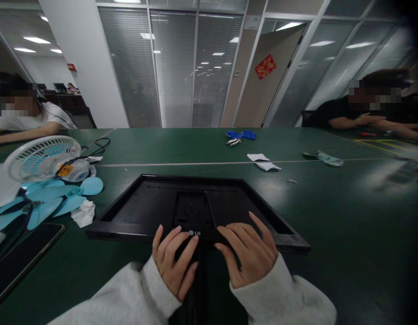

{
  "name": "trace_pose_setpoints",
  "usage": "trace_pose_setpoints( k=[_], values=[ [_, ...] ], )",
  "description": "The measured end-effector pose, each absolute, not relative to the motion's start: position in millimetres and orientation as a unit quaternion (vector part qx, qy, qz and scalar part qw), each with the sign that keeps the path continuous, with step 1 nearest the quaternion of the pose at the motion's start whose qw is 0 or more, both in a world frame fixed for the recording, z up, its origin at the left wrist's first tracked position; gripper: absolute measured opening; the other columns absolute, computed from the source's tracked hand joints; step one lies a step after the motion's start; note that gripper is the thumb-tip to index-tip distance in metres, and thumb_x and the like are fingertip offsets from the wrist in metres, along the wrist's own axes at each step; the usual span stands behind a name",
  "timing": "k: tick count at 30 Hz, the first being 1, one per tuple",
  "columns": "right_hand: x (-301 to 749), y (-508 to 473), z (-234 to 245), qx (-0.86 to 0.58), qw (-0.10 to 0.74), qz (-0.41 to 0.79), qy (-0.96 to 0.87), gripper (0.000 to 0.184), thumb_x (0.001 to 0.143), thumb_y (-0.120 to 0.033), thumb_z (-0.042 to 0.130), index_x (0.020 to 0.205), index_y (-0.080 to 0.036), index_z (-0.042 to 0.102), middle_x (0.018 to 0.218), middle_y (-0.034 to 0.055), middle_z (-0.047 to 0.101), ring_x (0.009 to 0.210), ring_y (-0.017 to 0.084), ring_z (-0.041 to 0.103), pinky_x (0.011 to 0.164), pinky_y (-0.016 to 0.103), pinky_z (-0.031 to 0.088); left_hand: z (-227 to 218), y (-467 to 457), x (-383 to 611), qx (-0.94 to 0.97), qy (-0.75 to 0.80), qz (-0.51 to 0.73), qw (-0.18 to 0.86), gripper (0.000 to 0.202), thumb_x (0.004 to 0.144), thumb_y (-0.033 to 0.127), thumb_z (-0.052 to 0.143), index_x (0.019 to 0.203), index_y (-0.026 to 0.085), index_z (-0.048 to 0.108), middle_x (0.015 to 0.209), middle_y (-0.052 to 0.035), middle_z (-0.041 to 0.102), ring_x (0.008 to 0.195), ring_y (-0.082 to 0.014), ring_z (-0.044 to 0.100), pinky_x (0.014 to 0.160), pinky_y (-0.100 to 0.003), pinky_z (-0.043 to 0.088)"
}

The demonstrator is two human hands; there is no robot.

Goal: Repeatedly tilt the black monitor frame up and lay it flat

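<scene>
A black LG monitor casing (127, 212) lies on the green table before me, with a raised rim and a recessed panel in its middle. A dark stand-like part runs from its near edge towards me. My left hand (175, 257) curls its fingers over the near edge just by the LG logo, thumb lower down. To the right of the logo, my right hand (247, 248) has its fingers bent over the same edge, the thumb in front of it. The fingertips touch the casing; its underside is hidden.
On the left lie a white fan guard (43, 158), light-blue fan blades (73, 194), crumpled tissue (83, 213) and a black phone-like slab (26, 257). Farther off are blue gloves (241, 135) and white paper (264, 161). One person (36, 117) sits left, another (357, 108) right.
</scene>
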State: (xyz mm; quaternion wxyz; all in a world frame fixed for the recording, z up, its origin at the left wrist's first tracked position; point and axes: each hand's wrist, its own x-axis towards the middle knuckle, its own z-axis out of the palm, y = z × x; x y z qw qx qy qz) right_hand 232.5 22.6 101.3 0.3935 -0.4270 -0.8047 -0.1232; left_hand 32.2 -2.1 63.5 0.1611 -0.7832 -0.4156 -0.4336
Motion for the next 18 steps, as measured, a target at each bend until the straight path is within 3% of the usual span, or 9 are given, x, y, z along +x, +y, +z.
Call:
trace_pose_setpoints(
  k=[4, 6, 9, 12, 18],
  values=[
    [228.8, 20.4, 108.5, -0.422, 0.412, -0.128, -0.797, 0.019, 0.079, -0.021, 0.057, 0.093, -0.015, 0.068, 0.087, 0.0060, 0.067, 0.086, 0.020, 0.061, 0.101, 0.052, 0.036, 64.6, -1.7, 32.4, -0.780, -0.414, -0.441, 0.160, 0.034, 0.087, 0.021, 0.048, 0.119, 0.015, 0.058, 0.114, -0.0093, 0.055, 0.111, -0.0230, 0.049, 0.111, -0.048, 0.019],
    [226.7, 18.6, 110.6, -0.416, 0.423, -0.138, -0.793, 0.020, 0.077, -0.020, 0.057, 0.093, -0.014, 0.068, 0.098, 0.0102, 0.067, 0.093, 0.023, 0.061, 0.099, 0.051, 0.039, 64.5, -1.6, 32.6, -0.780, -0.414, -0.440, 0.161, 0.033, 0.088, 0.022, 0.048, 0.119, 0.015, 0.058, 0.114, -0.0087, 0.056, 0.110, -0.0223, 0.049, 0.111, -0.046, 0.021],
    [222.6, 15.3, 108.6, -0.392, 0.412, -0.155, -0.807, 0.034, 0.077, -0.018, 0.056, 0.109, -0.011, 0.064, 0.121, 0.0151, 0.060, 0.110, 0.026, 0.056, 0.099, 0.049, 0.040, 64.3, -1.8, 33.0, -0.776, -0.419, -0.442, 0.165, 0.034, 0.089, 0.023, 0.047, 0.120, 0.017, 0.057, 0.113, -0.0077, 0.057, 0.110, -0.0214, 0.050, 0.111, -0.045, 0.022],
    [216.3, 11.7, 100.2, -0.363, 0.396, -0.160, -0.828, 0.046, 0.079, -0.016, 0.053, 0.124, -0.010, 0.055, 0.131, 0.0146, 0.053, 0.120, 0.026, 0.050, 0.101, 0.046, 0.039, 64.0, -2.3, 33.4, -0.770, -0.423, -0.448, 0.166, 0.036, 0.089, 0.024, 0.047, 0.124, 0.017, 0.055, 0.114, -0.0077, 0.059, 0.113, -0.0214, 0.049, 0.112, -0.045, 0.020],
    [204.4, 7.1, 78.4, -0.350, 0.383, -0.154, -0.841, 0.049, 0.084, -0.017, 0.044, 0.133, -0.011, 0.047, 0.136, 0.0102, 0.049, 0.127, 0.023, 0.044, 0.109, 0.044, 0.029, 59.5, -2.7, 32.4, -0.780, -0.427, -0.426, 0.165, 0.044, 0.091, 0.025, 0.045, 0.133, 0.014, 0.048, 0.130, -0.0099, 0.054, 0.128, -0.0236, 0.039, 0.115, -0.047, 0.011]
  ],
)
